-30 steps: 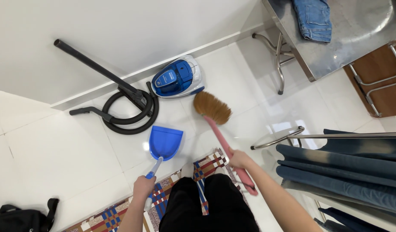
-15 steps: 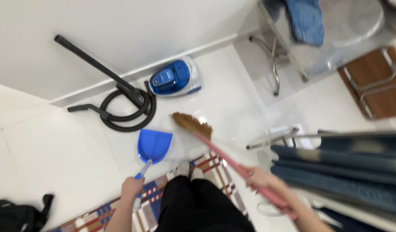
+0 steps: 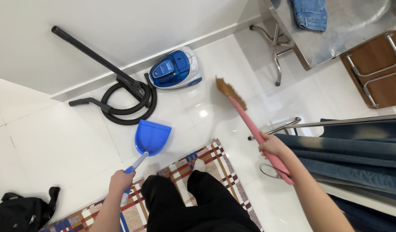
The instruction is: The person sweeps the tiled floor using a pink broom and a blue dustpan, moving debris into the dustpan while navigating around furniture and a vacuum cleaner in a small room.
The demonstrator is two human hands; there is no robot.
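The dustpan (image 3: 152, 136) is blue and rests on the white floor (image 3: 56, 141), just beyond the far edge of the plaid rug (image 3: 215, 161), its open mouth turned toward the vacuum hose. The left hand (image 3: 120, 180) has its grip wrapped around the dustpan's handle and holds it low and flat. The right hand (image 3: 273, 145) is clamped on the pink handle of the broom (image 3: 249, 124), whose brown bristles are lifted off the tiles, up and to the right of the pan, well apart from it.

The step in hand looks like sweeping dirt into the pan, caught between strokes with the broom raised. I cannot make out any dust or crumbs on the glossy floor, so where the pile lies is uncertain. The next move, by my reckoning, calls for lowering the bristles to the floor on the far side of the pan and drawing them toward its mouth while the left hand keeps the lip pressed flat.

Farther off, a blue vacuum cleaner (image 3: 175, 68) sits by the wall with its black hose (image 3: 129, 103) coiled to its left. A metal bench (image 3: 331, 38) carries folded jeans (image 3: 309, 13) at far right, and a black bag (image 3: 21, 212) lies at near left.
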